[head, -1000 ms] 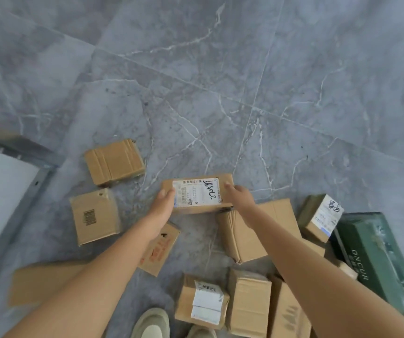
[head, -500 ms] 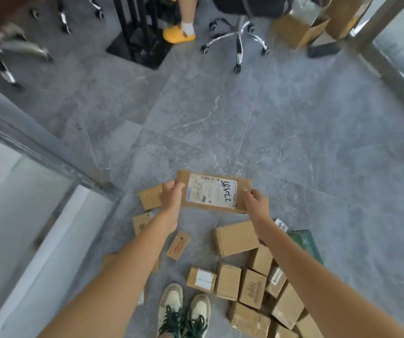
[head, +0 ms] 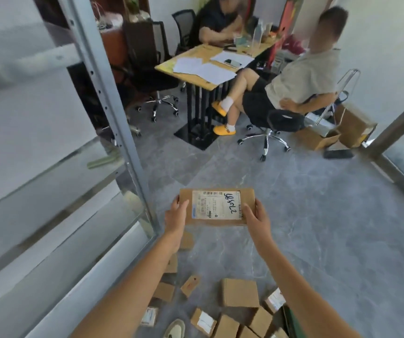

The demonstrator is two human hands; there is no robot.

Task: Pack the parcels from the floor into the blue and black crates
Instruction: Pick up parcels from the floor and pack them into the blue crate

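Left hand (head: 177, 216) and right hand (head: 255, 218) grip parcel (head: 216, 207) ends, label up, likely for steady carry; crates unseen; more boxes (head: 240, 292) below hands on floor (head: 318, 228).

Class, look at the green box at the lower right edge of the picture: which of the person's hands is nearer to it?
Right. The right hand grips the parcel's right end, on the green box's side; the left hand grips the far end.

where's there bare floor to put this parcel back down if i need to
Bare grey floor lies ahead and to the right of the held parcel, between the office chair and the right wall. It is crowded near your feet, where small boxes cluster; the glass partition blocks the left.
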